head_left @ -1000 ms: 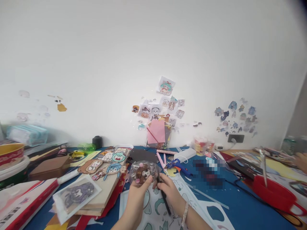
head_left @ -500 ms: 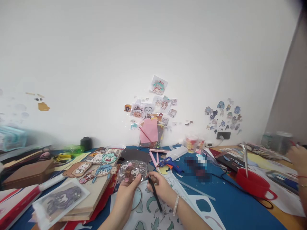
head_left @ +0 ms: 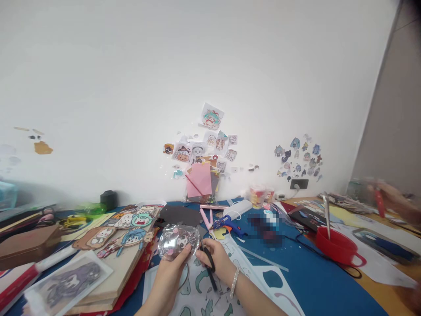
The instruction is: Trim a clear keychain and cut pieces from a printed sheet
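My left hand (head_left: pixel 173 272) pinches a cartoon cutout in clear shiny film (head_left: pixel 177 242) and holds it above the table. Its film is glossy, and a dark-haired cartoon figure shows through. Close to its right edge is my right hand (head_left: pixel 222 261), fingers curled around black-handled scissors (head_left: pixel 209 265). The blades are mostly hidden between the hand and the film. Below both hands lies a printed sheet (head_left: pixel 200 298) with green and grey shapes.
On the left, cartoon cutouts (head_left: pixel 133 237) lie on a stack of boards (head_left: pixel 123 274), near a brown case (head_left: pixel 29 245). A blue glue gun (head_left: pixel 232 224) lies behind my hands. A red cup (head_left: pixel 337 248) and another person's blurred hand (head_left: pixel 394 197) are at the right.
The view has turned slightly right. The scissors have shifted in my right hand, and their curved handle shows more. The wrapped cutout has tilted a little. The other person's hand at the right has moved.
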Motion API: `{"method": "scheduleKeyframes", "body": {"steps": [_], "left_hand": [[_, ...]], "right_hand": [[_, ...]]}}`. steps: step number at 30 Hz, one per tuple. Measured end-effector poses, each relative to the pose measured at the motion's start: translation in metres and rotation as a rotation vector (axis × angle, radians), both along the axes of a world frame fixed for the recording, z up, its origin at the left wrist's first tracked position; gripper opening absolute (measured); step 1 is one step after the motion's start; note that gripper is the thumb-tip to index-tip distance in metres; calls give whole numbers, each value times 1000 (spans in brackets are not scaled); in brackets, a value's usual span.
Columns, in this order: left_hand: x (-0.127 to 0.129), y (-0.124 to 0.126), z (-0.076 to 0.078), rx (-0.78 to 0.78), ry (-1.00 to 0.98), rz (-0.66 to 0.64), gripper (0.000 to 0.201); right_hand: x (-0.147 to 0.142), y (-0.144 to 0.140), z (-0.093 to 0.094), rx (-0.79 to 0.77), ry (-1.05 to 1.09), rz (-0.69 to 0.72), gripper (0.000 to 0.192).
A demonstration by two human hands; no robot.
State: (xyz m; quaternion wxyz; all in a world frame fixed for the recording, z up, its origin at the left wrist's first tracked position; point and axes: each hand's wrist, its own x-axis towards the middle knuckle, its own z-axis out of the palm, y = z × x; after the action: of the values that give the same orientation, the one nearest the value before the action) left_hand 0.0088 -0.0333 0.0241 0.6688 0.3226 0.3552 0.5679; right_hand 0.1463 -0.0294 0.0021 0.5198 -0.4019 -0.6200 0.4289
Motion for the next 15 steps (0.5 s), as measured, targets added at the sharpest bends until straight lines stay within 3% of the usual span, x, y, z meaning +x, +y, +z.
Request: {"method": "scheduleKeyframes", "body": {"steps": [5,15], "left_hand": [[0,-5,7,-52,7,-8,45],[-3,3,1,16,15,25,51]], "right_hand": [[-1,2,2,-37,-38,-35,5],[-2,10,-5,-53,-192,-133,10]]}}
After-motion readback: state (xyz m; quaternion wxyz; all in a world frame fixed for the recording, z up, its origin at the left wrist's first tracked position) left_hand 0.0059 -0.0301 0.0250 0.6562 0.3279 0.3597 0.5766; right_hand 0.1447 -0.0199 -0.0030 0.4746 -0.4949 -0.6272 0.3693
